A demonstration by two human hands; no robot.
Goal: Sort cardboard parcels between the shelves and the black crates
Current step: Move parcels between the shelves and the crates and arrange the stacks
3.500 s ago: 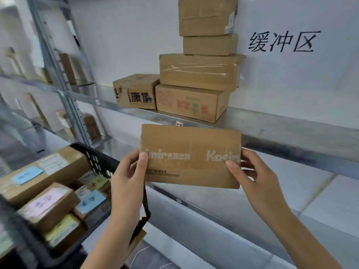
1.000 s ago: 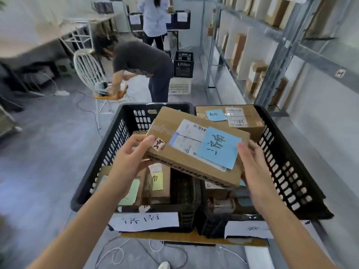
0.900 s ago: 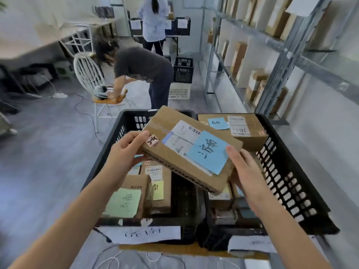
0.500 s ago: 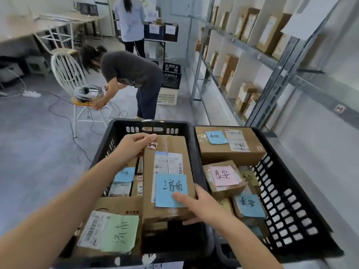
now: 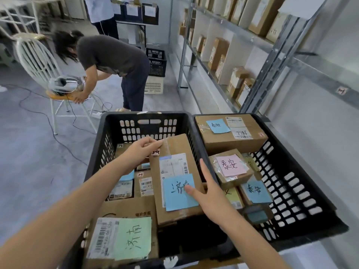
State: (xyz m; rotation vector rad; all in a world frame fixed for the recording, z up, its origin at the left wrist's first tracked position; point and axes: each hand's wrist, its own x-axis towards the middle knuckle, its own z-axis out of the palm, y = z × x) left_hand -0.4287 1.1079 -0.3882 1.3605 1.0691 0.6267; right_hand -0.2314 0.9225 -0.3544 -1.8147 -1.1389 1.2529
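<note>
The left hand (image 5: pixel 142 150) curls its fingers over the far left corner of the cardboard parcel (image 5: pixel 172 166), which lies flat in the left black crate (image 5: pixel 108 136) on top of other boxes. The right hand (image 5: pixel 210 195) is spread with straight fingers along the parcel's right edge, its thumb touching the blue note (image 5: pixel 177 199) stuck on top.

Left crate (image 5: pixel 97 144): side by side with right crate (image 5: pixel 303 171), walls touching.
Long parcel (image 5: pixel 174 146): in left crate, along its right wall, atop others.
Shelves (image 5: pixel 233 26): right of both crates.
</note>
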